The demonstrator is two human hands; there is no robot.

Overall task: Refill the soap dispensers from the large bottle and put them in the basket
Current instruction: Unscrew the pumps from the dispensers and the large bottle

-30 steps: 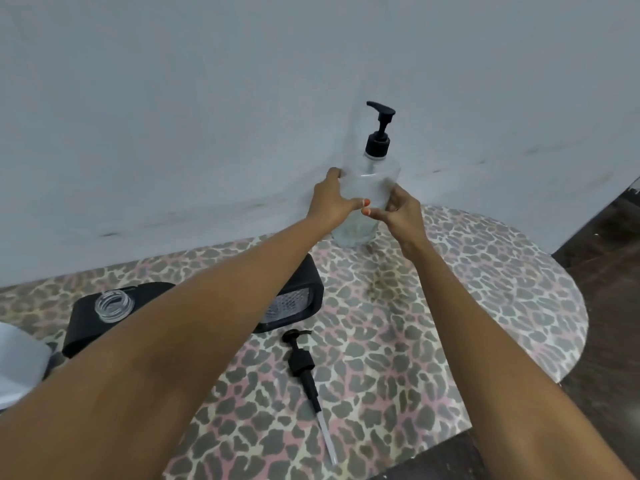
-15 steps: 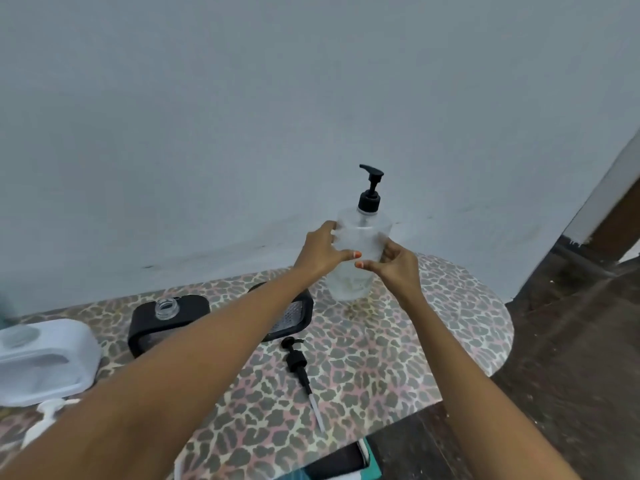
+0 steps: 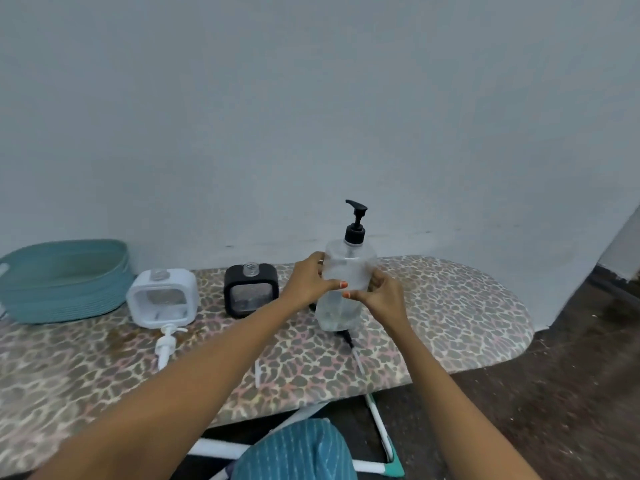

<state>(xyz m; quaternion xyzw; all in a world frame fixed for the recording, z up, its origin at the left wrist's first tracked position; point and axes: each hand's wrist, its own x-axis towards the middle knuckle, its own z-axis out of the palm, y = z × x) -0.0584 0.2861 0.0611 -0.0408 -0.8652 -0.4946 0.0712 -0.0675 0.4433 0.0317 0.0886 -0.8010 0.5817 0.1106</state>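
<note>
I hold the large clear bottle (image 3: 348, 271) with a black pump top upright above the board, my left hand (image 3: 310, 280) gripping its left side and my right hand (image 3: 382, 296) gripping its right side. A black square dispenser (image 3: 250, 289) and a white square dispenser (image 3: 162, 301) stand uncapped to the left. The white pump (image 3: 165, 344) lies in front of the white dispenser. The black pump (image 3: 347, 337) lies mostly hidden behind the bottle. The teal basket (image 3: 64, 280) sits at the far left.
Everything rests on a leopard-print ironing board (image 3: 450, 323) against a pale wall. Its rounded end points right, with dark floor beyond. The board's white legs (image 3: 379, 427) and my blue clothing (image 3: 298, 452) show below the near edge.
The bottle, held in both hands, has come toward me and to the left, off the board's far edge. The view has pulled back, bringing the white dispenser and the basket into sight.
</note>
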